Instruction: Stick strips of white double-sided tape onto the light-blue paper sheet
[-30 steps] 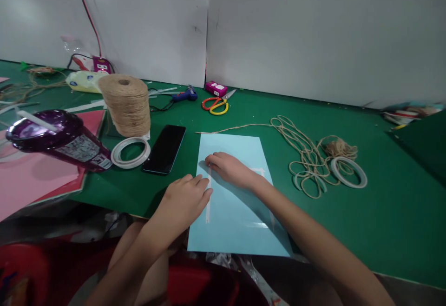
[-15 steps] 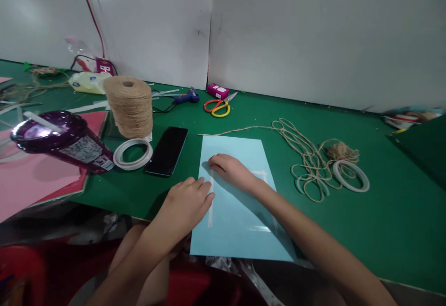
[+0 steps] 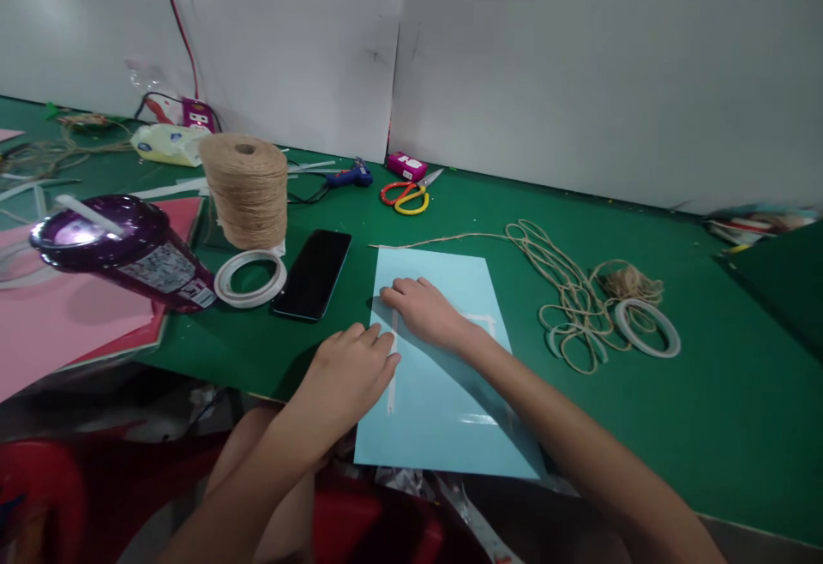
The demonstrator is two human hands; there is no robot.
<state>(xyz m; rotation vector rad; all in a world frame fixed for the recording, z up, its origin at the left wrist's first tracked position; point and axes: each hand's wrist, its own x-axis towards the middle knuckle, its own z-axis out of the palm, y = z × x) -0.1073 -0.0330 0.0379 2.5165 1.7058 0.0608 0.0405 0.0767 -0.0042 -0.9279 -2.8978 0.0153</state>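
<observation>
Near the lower middle of the frame, the light blue sheet (image 3: 443, 410) lay on the green tabletop (image 3: 707, 410). The right hand (image 3: 421, 309) pressed flat, released fingers on a white tape strip (image 3: 391, 375); the left hand (image 3: 351, 371) rested unclenched at the sheet's edge. The tape was being smoothed, I judge; the next move calls for steady pressing along it.

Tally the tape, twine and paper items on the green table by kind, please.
Tape rolls: 2
Twine spool: 1
Loose twine: 1
Blue paper sheet: 1, under both hands
Pink paper stack: 1
Total: 6
</observation>
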